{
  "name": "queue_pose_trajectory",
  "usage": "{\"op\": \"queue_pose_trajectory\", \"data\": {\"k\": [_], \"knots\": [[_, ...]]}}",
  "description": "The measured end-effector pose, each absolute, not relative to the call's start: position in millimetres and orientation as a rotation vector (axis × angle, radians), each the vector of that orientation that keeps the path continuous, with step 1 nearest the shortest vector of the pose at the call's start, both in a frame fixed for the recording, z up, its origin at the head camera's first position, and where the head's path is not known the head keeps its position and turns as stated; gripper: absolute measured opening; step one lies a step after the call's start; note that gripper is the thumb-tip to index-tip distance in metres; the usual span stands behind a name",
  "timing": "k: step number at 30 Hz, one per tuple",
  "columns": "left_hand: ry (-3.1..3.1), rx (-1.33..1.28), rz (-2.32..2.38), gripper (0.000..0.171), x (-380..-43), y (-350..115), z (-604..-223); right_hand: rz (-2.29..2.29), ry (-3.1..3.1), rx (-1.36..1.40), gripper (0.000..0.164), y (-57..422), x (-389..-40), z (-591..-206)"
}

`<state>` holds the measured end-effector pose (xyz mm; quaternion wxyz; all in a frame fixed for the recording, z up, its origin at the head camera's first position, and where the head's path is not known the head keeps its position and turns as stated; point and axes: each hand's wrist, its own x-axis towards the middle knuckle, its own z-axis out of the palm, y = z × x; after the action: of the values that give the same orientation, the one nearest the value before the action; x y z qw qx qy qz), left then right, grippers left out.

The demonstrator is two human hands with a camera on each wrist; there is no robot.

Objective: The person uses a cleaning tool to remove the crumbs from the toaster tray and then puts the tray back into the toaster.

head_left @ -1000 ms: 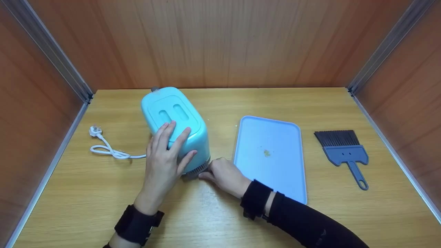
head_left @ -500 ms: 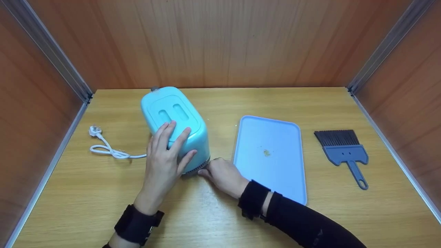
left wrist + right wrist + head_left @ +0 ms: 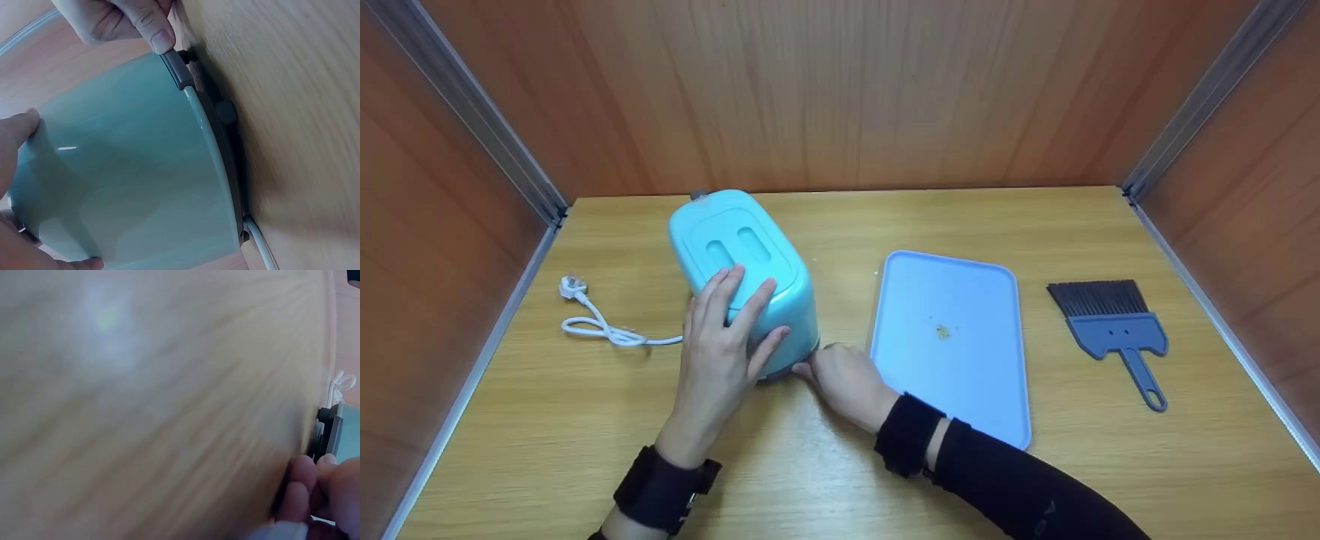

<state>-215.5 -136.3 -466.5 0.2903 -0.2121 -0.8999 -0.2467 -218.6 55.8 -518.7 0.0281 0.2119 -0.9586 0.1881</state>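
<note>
A turquoise toaster (image 3: 769, 259) with a lid on top stands left of the middle, set at an angle. My left hand (image 3: 712, 356) rests on its top and near end, fingers spread, thumb on the end wall. Low at the near right corner, my right hand (image 3: 847, 382) pinches the dark grey edge of a crumb tray (image 3: 178, 70) with thumb and curled fingers. In the left wrist view that edge sits right at the toaster's base, the right thumb on its end. Most of the tray is hidden beneath the toaster.
A blue tray (image 3: 952, 382) with a few crumbs (image 3: 943, 331) lies right of the toaster, close to my right wrist. Further right lies a grey-blue hand brush (image 3: 1117, 334). The white power cord (image 3: 619, 336) and its plug are at left. Wooden panels enclose the back and sides.
The slotted grey crumb tray that stuck out at the near end has slid in under the toaster. My right hand moved slightly up and left with it; the left hand stays put.
</note>
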Motion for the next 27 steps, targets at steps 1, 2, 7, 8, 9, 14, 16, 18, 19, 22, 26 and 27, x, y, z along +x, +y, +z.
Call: {"op": "queue_pose_trajectory", "data": {"k": [1,2,7,8,9,14,16,18,19,22,26,27], "knots": [[-2.398,-0.565,-0.660,0.061,-215.3,-136.7,-466.1,0.538,-2.949,0.656,0.041,54.2,-218.3,-519.2],[-2.396,-0.564,-0.663,0.061,-214.9,-137.3,-465.9,0.499,-2.943,0.656,0.042,52.4,-217.9,-519.5],[-2.405,-0.566,-0.659,0.062,-213.9,-139.2,-464.6,0.346,-2.910,0.663,0.041,46.8,-217.3,-519.4],[-2.409,-0.566,-0.658,0.062,-214.2,-139.2,-464.4,0.353,-2.912,0.665,0.040,46.9,-217.9,-519.1],[-2.412,-0.566,-0.657,0.062,-214.5,-139.2,-464.3,0.365,-2.918,0.667,0.040,47.3,-218.5,-518.9],[-2.454,-0.554,-0.638,0.063,-214.6,-140.2,-464.1,0.520,-2.966,0.691,0.042,51.2,-220.9,-519.3],[-2.474,-0.549,-0.627,0.063,-214.4,-140.7,-463.7,0.572,-2.972,0.721,0.041,53.1,-220.5,-517.7],[-2.487,-0.543,-0.622,0.064,-214.8,-141.6,-463.3,0.639,-2.982,0.756,0.040,55.5,-219.9,-513.8],[-2.491,-0.540,-0.623,0.064,-214.9,-142.0,-462.8,0.680,-2.993,0.772,0.041,57.3,-219.9,-510.7],[-2.500,-0.529,-0.637,0.064,-216.1,-144.0,-460.9,0.776,-3.026,0.802,0.041,64.4,-220.6,-498.8],[-2.536,-0.514,-0.660,0.066,-219.3,-148.0,-457.5,0.834,-3.038,0.796,0.040,81.1,-224.9,-480.4],[-2.550,-0.508,-0.667,0.066,-220.8,-149.2,-456.5,0.839,-3.032,0.786,0.039,86.7,-226.3,-475.7]]}}
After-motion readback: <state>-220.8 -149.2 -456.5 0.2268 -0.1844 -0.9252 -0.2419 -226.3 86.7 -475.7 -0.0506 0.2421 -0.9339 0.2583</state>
